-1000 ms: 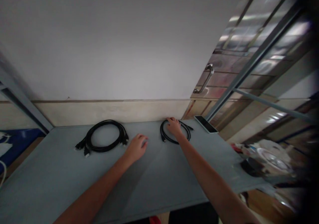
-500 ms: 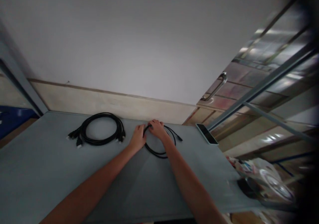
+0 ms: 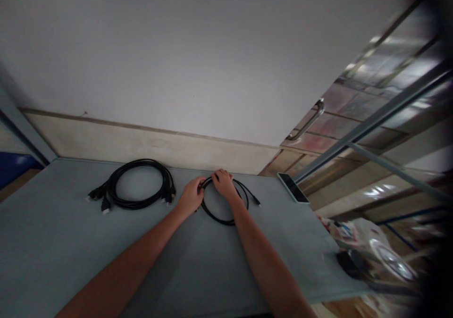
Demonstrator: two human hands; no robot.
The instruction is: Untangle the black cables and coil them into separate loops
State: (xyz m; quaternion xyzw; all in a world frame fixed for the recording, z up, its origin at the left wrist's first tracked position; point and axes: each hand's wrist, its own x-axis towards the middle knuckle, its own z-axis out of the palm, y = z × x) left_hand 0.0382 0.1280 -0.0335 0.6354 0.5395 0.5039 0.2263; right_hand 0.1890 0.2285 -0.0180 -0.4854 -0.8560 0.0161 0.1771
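Observation:
A black cable (image 3: 220, 221) lies in a loose loop on the grey tabletop (image 3: 198, 266), one plug end pointing out to the right. My left hand (image 3: 191, 196) is closed on the left side of the loop, with a cable end showing just below it. At the top of the loop, my right hand (image 3: 222, 182) rests with its fingers curled over the cable. Left of my hands lies a wider coil of black cables (image 3: 136, 205), several plugs sticking out at its two sides.
A phone (image 3: 293, 188) lies near the right back edge of the table. Beyond the right edge are a metal frame bar (image 3: 361, 134) and a blurred pile of things (image 3: 368, 247). A pale wall (image 3: 177, 63) rises behind the table.
My left hand has shifted a little left with the cable, and the loop's left side is rounder. My right hand stays at the top of the loop.

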